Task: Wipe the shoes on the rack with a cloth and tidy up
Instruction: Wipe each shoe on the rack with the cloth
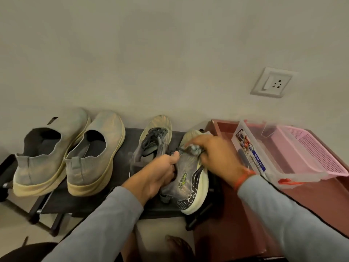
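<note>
A plain pale wall (170,53) fills the upper half of the frame, with a white switch-and-socket plate (272,83) at the right. Below it, across the lower left and centre, stands a low black shoe rack with a dark fabric shelf (124,148) on a light tiled floor (15,224). On the left of the shelf sits a pair of grey knit slip-on shoes with cream soles (68,156), heels toward the viewer. At centre rests a grey laced running shoe (153,140), toe to the wall.

At lower right is a reddish-brown cabinet top (236,205) holding a clear plastic storage box with a blue label (268,163), and a pink perforated plastic basket (317,152) sits inside it.

Both arms wear grey sleeves. The left hand (158,176) grips the second grey running shoe with a pale green sole (188,182) at its collar, fingers curled into the opening, tilting it over the rack's right end. The right hand (213,154), a red thread at its wrist, presses a small crumpled pale cloth (194,147) against the shoe's laces, fingers bent around it.
</note>
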